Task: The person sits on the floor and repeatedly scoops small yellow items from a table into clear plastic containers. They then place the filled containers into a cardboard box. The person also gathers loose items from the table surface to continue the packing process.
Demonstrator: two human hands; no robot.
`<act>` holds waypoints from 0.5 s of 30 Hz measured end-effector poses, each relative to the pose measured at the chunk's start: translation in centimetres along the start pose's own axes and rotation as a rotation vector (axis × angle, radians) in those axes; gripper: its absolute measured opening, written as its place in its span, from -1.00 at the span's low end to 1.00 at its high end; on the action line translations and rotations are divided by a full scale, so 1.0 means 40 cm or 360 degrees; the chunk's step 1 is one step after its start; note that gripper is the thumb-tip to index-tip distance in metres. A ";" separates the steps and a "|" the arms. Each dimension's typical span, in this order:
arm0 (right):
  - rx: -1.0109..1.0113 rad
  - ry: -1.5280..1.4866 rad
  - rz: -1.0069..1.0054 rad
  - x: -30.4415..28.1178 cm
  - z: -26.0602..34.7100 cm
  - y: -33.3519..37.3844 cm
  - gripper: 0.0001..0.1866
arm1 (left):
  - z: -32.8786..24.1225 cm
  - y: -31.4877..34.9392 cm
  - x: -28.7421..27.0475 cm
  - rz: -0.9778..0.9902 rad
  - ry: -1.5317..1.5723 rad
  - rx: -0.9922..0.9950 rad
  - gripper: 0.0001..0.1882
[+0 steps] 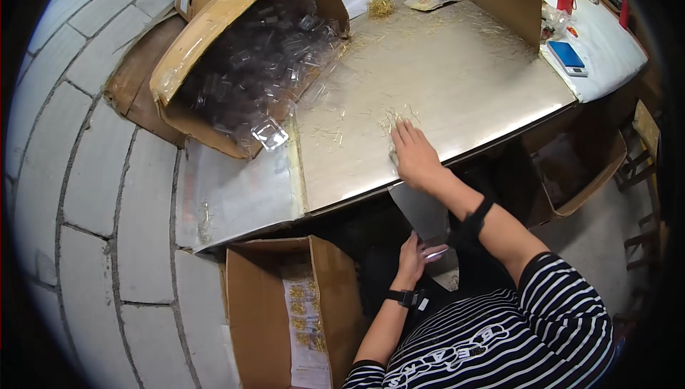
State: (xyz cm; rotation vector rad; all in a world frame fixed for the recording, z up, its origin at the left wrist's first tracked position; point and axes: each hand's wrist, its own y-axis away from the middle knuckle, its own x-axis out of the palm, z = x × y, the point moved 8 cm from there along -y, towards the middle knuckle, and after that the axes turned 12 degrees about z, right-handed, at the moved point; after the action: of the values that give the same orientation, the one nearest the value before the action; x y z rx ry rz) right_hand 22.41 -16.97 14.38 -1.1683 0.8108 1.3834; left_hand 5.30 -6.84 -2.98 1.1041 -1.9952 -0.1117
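My right hand point(415, 155) reaches over the front edge of the pale worktable point(457, 82). Its fingers are stretched out and lie low on the surface. At the fingertips is a small scatter of thin gold-coloured pins point(397, 116). Below the edge, in front of my body, my left hand point(412, 259) is closed around something small and shiny that I cannot make out. Between the two hands a smooth grey sheet-like piece point(421, 210) slopes down from the table edge. What lies under my right palm is hidden.
A tipped cardboard box point(168, 82) spills clear plastic cases point(270, 133) at the left. Farther back lies a gold pin heap point(380, 7). A blue-topped scale point(567, 56) sits at the right. An open carton point(335, 296) below holds paper with gold bunches.
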 end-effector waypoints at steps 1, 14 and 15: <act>-0.0004 0.0052 0.0060 0.003 0.018 0.026 -0.46 | -0.008 -0.016 0.005 0.0042 0.0028 0.0020 -0.43; -0.0010 -0.0835 -0.0037 -0.213 -0.091 0.374 -0.64 | 0.057 -0.048 -0.010 0.0174 0.0105 0.0060 -0.50; 0.0003 -0.0869 -0.0008 -0.204 -0.102 0.395 -0.65 | 0.059 -0.046 -0.012 0.0167 0.0100 0.0063 -0.50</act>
State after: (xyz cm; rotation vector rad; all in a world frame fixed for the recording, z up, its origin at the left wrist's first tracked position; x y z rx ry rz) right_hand 7.14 -25.91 18.77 -0.7300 0.4170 1.5937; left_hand 4.98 -8.32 -5.62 1.0132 -2.0020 0.0176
